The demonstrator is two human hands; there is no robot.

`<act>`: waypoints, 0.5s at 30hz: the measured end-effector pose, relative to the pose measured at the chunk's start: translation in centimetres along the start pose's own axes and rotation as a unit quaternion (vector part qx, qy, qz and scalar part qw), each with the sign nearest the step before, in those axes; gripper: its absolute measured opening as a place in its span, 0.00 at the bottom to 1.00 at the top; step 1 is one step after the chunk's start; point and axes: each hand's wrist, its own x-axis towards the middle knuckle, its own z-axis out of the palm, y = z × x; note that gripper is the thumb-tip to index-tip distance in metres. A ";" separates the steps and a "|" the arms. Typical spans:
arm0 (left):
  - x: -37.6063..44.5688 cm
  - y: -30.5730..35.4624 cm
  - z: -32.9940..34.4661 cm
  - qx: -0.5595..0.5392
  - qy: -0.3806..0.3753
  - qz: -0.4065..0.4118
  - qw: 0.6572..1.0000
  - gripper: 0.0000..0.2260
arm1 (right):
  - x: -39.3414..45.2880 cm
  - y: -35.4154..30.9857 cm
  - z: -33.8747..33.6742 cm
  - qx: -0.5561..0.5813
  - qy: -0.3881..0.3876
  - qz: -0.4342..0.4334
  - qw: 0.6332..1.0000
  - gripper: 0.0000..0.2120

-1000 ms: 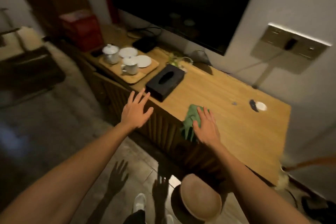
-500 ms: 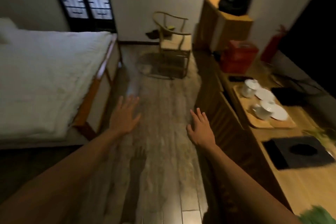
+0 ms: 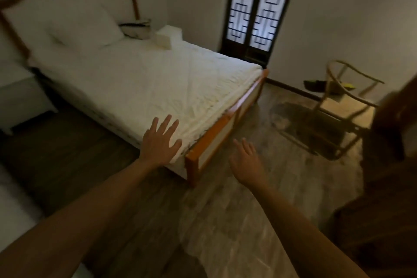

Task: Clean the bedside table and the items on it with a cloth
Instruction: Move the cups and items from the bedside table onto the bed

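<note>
While both arms reach out, left hand [image 3: 161, 142] and right hand [image 3: 247, 160] show fingers apart, empty — bed [image 3: 158, 88] seemingly just beyond the left fingertips.

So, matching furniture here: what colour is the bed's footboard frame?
Orange wood footboard frame, head view.

Your two bare arms, no sleeves in view

Your left hand [image 3: 160, 142] and right hand [image 3: 247, 161] wear no gloves, rings or watch; both forearms run bare from the wrists to the frame edge at 7 and 5 o'clock, and each hand's fingers [image 3: 167, 122] are uncovered.
</note>
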 end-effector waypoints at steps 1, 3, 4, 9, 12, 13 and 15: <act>0.4 -1.1 -0.4 -0.001 0.002 -0.017 1.000 0.32 | 1.8 -1.0 0.4 -0.007 -0.004 -0.008 1.000 0.29; 1.4 -3.3 -0.9 0.013 0.004 -0.049 0.999 0.31 | 5.4 -2.9 1.1 -0.008 -0.013 -0.018 1.000 0.30; 1.9 -4.4 -1.0 0.022 0.005 -0.064 0.998 0.32 | 7.2 -3.7 1.6 -0.008 -0.019 -0.034 0.999 0.30; 5.9 -9.1 -2.0 0.024 0.043 -0.129 0.990 0.33 | 17.3 -7.9 3.5 -0.047 -0.019 -0.143 0.988 0.31; 8.4 -11.1 -2.6 0.034 0.078 -0.193 0.977 0.34 | 23.2 -10.8 4.3 -0.064 -0.003 -0.199 0.978 0.32; 8.8 -11.5 -2.8 0.041 0.083 -0.207 0.974 0.34 | 24.5 -11.8 4.4 -0.060 -0.001 -0.204 0.977 0.32; 9.7 -12.4 -3.0 0.062 0.099 -0.241 0.963 0.34 | 27.1 -13.7 5.1 -0.053 -0.003 -0.224 0.973 0.33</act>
